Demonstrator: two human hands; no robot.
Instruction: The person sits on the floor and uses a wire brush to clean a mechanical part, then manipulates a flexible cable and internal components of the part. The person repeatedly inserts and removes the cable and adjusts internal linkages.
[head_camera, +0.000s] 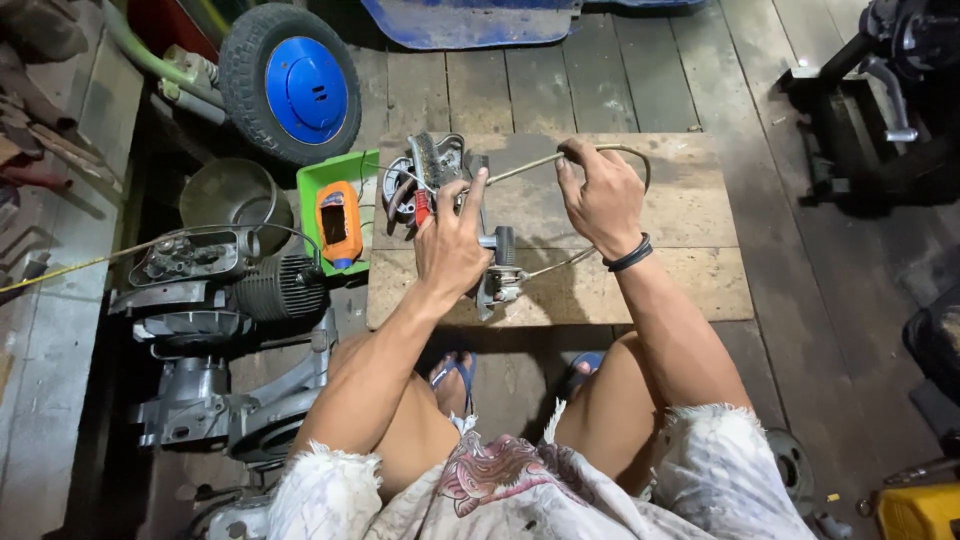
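My left hand (452, 240) grips a grey metal lever assembly (490, 262) standing upright on a plywood board (690, 260), with a small red-handled tool (421, 208) at my fingers. My right hand (600, 195) pinches a bent grey cable (540, 162) that loops from the assembly up past my fingers and curves back down to a clamp (508, 280) near the board's front. More metal parts (420, 170) sit at the board's far left edge. A black band is around my right wrist.
A green tray (312, 185) holds an orange meter (340, 222). An engine block (215, 290) and a metal bowl (228, 192) lie left. A blue-hubbed wheel (292, 82) stands behind. Dark machine parts (880, 90) sit right, a yellow box (920, 510) at bottom right.
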